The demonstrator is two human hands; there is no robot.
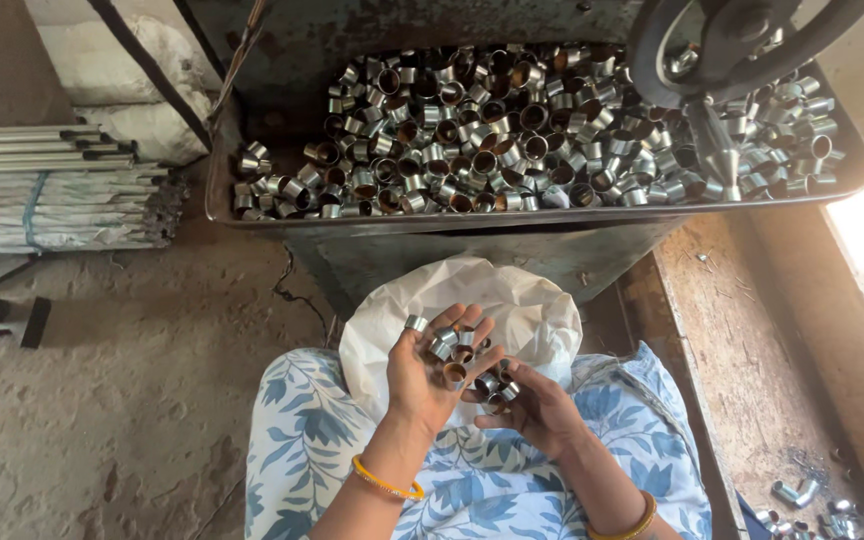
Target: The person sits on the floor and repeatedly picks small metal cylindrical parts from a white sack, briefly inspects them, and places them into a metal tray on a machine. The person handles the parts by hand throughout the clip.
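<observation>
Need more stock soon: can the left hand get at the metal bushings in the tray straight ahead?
Probably yes. The tray lies open-topped ahead of the left hand, nothing between, though that hand already cradles several metal bushings. The black handwheel only overhangs the right end.

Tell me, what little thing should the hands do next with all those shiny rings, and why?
Probably tip the left hand so its short metal rings slide down into the white sack on the lap. The palm is piled full, one ring sits out on a fingertip, and the right hand already holds more, just above the sack.
</observation>
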